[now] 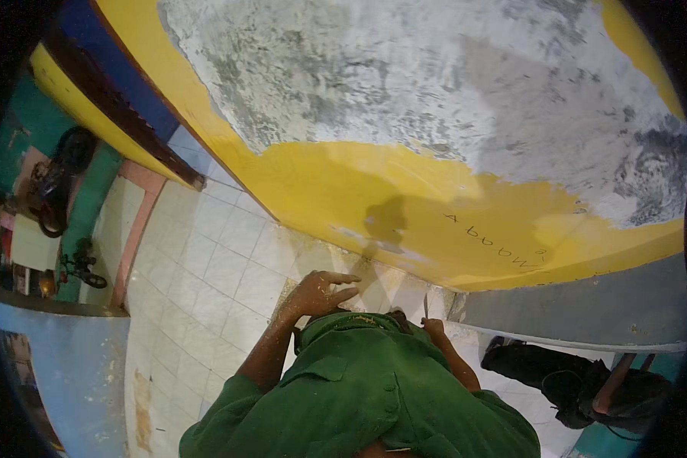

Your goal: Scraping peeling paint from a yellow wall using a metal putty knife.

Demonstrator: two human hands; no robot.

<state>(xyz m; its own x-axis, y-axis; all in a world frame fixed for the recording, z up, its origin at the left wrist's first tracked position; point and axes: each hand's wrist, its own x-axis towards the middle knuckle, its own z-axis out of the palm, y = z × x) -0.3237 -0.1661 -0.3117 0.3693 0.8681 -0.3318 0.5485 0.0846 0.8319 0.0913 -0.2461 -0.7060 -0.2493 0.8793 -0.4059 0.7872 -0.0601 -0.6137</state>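
My left hand [323, 293] hangs in front of my green shirt [355, 389], its fingers apart and holding nothing. Close to my right side, my right hand [433, 326] grips a thin-bladed tool [426, 307], seen nearly edge-on with the blade pointing up toward the wall; its exact kind cannot be made out. Before me rises a yellow painted wall [320, 189] with dark handwriting low down. Its upper part is a large rough grey-white patch [389, 74] where the paint is gone or covered. Shadows fall across the wall, and neither hand touches it.
White tiles [206, 257] cover the floor, with pale debris along the wall's foot. A grey ledge [549, 315] runs right. Below it lies a dark cloth-like bundle [526, 363]. Past an opening at left stand a motorcycle [54, 183] and a small bicycle [81, 264], beyond a blue wall [80, 372].
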